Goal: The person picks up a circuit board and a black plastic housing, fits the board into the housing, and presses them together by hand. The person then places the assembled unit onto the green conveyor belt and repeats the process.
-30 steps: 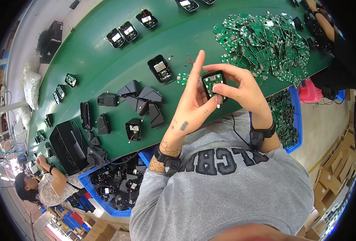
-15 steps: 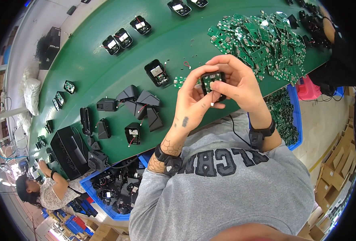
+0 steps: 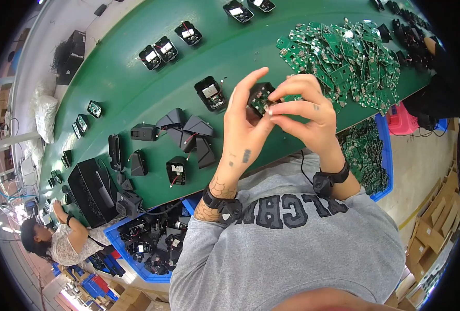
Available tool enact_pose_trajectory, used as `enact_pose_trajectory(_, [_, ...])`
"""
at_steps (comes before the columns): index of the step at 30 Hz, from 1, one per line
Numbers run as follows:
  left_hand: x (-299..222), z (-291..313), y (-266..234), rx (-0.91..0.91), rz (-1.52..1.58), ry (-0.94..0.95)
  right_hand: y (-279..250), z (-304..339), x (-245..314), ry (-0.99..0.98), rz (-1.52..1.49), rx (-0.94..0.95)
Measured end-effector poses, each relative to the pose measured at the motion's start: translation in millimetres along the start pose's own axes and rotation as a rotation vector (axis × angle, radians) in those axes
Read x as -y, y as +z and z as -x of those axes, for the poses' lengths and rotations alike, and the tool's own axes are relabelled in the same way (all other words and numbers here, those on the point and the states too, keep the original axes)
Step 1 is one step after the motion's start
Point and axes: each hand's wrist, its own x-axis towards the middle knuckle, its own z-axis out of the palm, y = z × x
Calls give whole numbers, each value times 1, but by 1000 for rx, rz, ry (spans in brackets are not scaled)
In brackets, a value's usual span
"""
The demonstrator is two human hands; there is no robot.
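My left hand (image 3: 244,122) is closed round a small black plastic housing (image 3: 254,96) with a green circuit board (image 3: 262,99) inside. Its index finger stretches up along the far side and its thumb lies at the near edge. From the right, my right hand (image 3: 308,106) pinches a tiny white plug (image 3: 270,110) between thumb and fingertips, right at the housing's near edge. Any wire on the plug is hidden by the fingers. Just left of my hands an open black housing (image 3: 210,93) holds a white block and a thin wire.
A large heap of green circuit boards (image 3: 344,65) lies at the right on the green table (image 3: 240,49). Black covers (image 3: 183,136) cluster on the left near a black box (image 3: 92,192). Blue bins (image 3: 388,155) stand below the table edge. A co-worker (image 3: 66,238) sits far left.
My right thumb has come off the board, and the right fingers now pinch the plug that hung below the housing. My left index finger has straightened, and the housing has tilted.
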Motion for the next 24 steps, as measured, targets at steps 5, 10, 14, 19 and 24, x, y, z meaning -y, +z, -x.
enact_pose_trajectory(5, [-2,4,10,21,-150,-33,0,2,-1,135,-112,-75])
enact_pose_trajectory(10, [0,2,13,29,-107,-35,7,6,-1,203,-131,-140])
enact_pose_trajectory(14, [-14,-2,5,108,280,-348,9,14,-10,318,-421,-198])
enact_pose_trajectory(19, [-12,-5,-4,175,205,-367,3,16,-13,304,-436,-158])
enact_pose_trajectory(24, [-12,-3,4,8,382,-223,-11,7,-9,230,-356,26])
